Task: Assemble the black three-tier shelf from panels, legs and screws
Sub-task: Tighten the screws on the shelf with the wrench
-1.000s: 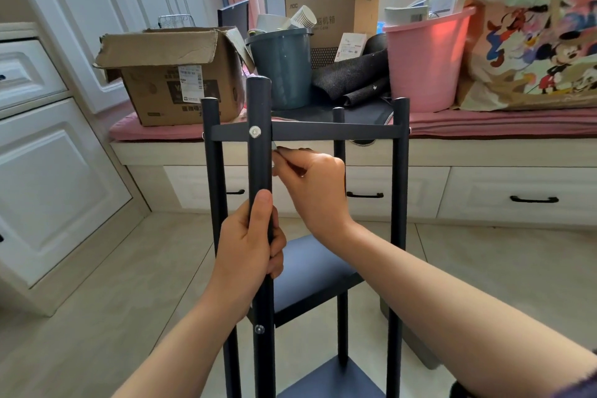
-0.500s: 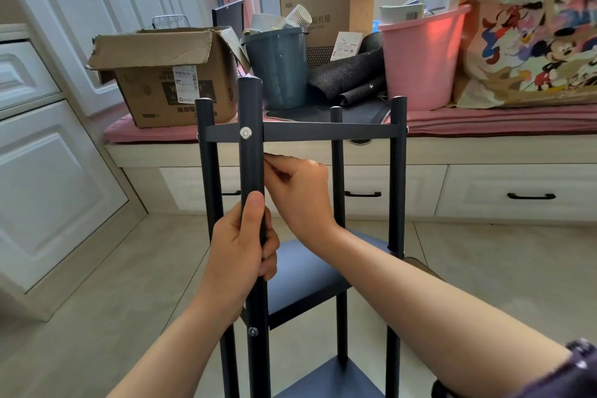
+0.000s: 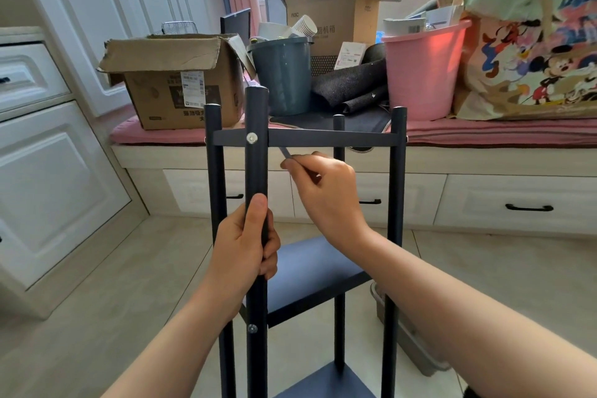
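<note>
Window bench: carton [image 3: 336,10] printed "AOC"; hands [image 3: 245,245] grip shelf leg [image 3: 256,171]

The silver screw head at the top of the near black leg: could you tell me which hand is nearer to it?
Right. The right hand holds a thin metal tool just beside the silver screw head; the left hand grips the near black leg well below.

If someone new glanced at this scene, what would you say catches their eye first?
Dead centre, the black shelf stands nearly built. The left hand grips its front leg, and the right hand holds a thin tool just under the top panel. Behind, a pink bucket and a cartoon bag brighten the cluttered bench.
</note>
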Action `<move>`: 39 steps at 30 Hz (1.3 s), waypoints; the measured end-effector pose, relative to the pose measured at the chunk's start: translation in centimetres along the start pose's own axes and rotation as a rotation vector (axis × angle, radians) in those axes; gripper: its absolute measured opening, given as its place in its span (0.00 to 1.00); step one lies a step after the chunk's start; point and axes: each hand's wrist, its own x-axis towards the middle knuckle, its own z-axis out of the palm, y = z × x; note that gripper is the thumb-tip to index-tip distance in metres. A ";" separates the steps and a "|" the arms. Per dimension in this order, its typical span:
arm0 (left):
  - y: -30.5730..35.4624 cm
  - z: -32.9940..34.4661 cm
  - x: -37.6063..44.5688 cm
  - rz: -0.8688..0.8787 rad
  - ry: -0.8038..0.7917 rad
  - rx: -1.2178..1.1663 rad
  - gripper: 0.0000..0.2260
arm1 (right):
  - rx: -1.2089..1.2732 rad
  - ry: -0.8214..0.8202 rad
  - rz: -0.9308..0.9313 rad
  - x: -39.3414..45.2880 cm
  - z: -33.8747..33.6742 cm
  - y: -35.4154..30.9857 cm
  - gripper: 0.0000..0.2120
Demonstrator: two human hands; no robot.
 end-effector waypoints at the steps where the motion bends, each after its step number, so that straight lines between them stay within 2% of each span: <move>1: 0.0 0.0 0.0 -0.001 -0.001 0.001 0.22 | -0.014 0.009 -0.016 0.0 0.0 -0.1 0.07; 9: 0.0 -0.1 -0.1 0.002 -0.013 0.015 0.22 | -0.025 0.027 -0.046 0.1 0.2 0.1 0.13; 19: -0.3 -0.2 0.1 -0.005 -0.005 0.031 0.23 | 0.070 0.007 0.001 -0.2 1.4 -0.2 0.09; 35: -0.6 -0.5 0.3 -0.006 -0.038 0.018 0.26 | 0.139 0.087 0.030 0.2 4.1 0.1 0.10; 39: -0.7 -0.5 0.4 0.004 -0.041 0.030 0.23 | 0.139 0.111 0.025 0.3 4.6 0.2 0.11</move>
